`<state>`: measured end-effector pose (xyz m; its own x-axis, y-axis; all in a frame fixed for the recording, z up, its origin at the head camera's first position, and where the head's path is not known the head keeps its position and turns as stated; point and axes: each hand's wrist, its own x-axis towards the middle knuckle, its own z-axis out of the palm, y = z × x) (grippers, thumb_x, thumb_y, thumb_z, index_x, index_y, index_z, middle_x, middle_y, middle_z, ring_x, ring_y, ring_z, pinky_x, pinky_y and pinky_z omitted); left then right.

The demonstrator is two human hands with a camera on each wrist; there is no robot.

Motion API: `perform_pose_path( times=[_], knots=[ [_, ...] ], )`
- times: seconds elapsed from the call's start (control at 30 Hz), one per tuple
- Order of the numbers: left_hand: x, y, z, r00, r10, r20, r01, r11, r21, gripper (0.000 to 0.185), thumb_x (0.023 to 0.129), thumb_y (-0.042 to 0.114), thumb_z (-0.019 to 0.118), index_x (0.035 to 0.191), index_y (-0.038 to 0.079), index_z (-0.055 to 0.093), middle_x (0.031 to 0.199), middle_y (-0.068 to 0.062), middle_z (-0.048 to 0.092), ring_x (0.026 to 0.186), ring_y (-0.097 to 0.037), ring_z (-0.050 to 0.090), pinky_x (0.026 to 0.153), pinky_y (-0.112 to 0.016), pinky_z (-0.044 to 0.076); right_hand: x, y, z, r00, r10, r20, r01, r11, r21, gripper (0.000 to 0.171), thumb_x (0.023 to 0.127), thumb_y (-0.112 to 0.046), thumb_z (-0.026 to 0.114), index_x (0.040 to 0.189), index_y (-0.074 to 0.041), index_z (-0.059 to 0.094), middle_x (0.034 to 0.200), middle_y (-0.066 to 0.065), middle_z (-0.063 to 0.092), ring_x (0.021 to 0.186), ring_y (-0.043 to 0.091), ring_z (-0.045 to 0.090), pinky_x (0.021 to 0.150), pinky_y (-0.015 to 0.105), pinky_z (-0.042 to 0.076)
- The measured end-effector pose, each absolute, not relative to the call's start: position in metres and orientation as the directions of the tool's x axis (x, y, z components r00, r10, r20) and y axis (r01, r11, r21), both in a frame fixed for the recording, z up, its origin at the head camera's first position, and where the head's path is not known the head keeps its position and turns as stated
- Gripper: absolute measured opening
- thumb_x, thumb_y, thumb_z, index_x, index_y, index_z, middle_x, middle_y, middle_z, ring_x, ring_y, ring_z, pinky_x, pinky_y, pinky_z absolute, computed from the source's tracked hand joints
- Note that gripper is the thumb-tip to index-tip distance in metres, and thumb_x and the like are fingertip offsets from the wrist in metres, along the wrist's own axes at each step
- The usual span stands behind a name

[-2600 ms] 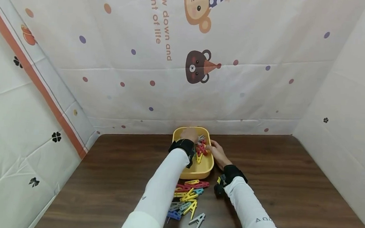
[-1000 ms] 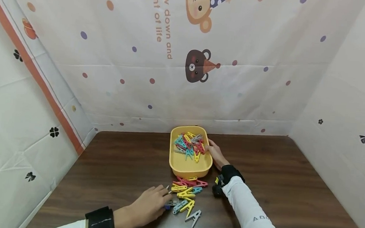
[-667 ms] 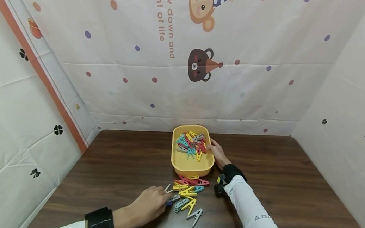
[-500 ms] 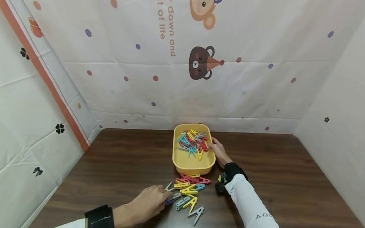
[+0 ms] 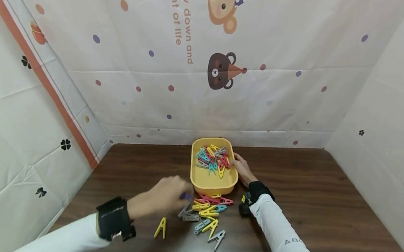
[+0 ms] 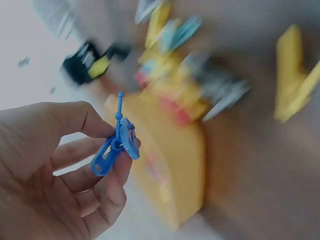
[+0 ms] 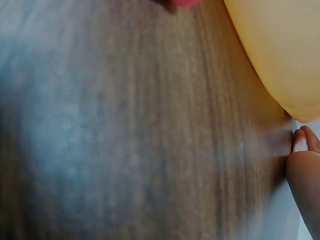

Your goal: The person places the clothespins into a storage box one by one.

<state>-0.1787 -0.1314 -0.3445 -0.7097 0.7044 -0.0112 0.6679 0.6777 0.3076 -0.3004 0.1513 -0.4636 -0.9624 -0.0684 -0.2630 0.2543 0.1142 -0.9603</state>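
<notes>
My left hand (image 5: 163, 195) pinches a blue clothespin (image 6: 116, 145) between thumb and curled fingers, raised above the table (image 5: 322, 212) just left of the yellow tray (image 5: 213, 184). My right hand (image 5: 242, 168) rests against the tray's right rim; I cannot tell how its fingers lie. Loose clothespins (image 5: 207, 216) lie near the tray; one yellow clothespin (image 5: 161, 228) lies apart, left.

Head view looks down over the table (image 5: 323, 197); both wrist views sit close, sharing the yellow tray (image 5: 212, 183).
</notes>
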Motion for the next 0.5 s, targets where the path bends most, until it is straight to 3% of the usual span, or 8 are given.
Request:
perform_pose_path(
  times=[0.13,0.23,0.37,0.5],
  knots=[
    [-0.230,-0.109,-0.317,-0.746,0.662,0.069,0.640,0.684,0.351,0.028,0.090,0.009,0.075,0.118,0.005,0.072,0.087,-0.005,0.073,0.057,-0.004,0.055,0.050,-0.017,0.045,-0.300,0.150,-0.464,-0.965,-0.072,-0.253,0.244,0.113,-0.963,0.073,0.094,-0.009,0.045,0.163,-0.009,0.023,0.161,0.022,0.034,0.133,0.032,0.046,0.097,0.031,0.045],
    [-0.277,-0.087,-0.303,-0.794,0.605,0.058,0.567,0.702,0.432,0.037,0.093,0.007,0.071,0.128,0.001,0.065,0.084,-0.010,0.072,0.058,-0.009,0.057,0.051,-0.019,0.044,-0.300,0.151,-0.462,-0.967,-0.067,-0.245,0.237,0.108,-0.965,0.071,0.095,-0.009,0.045,0.163,-0.009,0.023,0.161,0.022,0.035,0.132,0.032,0.046,0.098,0.033,0.045],
    [-0.331,-0.058,-0.304,-0.869,0.495,-0.010,0.419,0.747,0.516,0.029,0.097,0.013,0.064,0.120,-0.003,0.069,0.083,-0.011,0.073,0.060,-0.012,0.061,0.056,-0.019,0.049,-0.299,0.154,-0.461,-0.969,-0.062,-0.239,0.231,0.113,-0.966,0.071,0.096,-0.009,0.045,0.163,-0.008,0.023,0.160,0.023,0.035,0.132,0.033,0.045,0.099,0.035,0.044],
    [-0.362,-0.035,-0.328,-0.924,0.368,-0.108,0.255,0.799,0.545,0.024,0.099,0.018,0.061,0.110,0.001,0.075,0.094,-0.012,0.075,0.075,-0.018,0.068,0.069,-0.026,0.057,-0.298,0.156,-0.461,-0.968,-0.059,-0.244,0.236,0.117,-0.965,0.071,0.095,-0.009,0.045,0.163,-0.007,0.023,0.160,0.024,0.035,0.131,0.033,0.046,0.097,0.035,0.045]
  ],
)
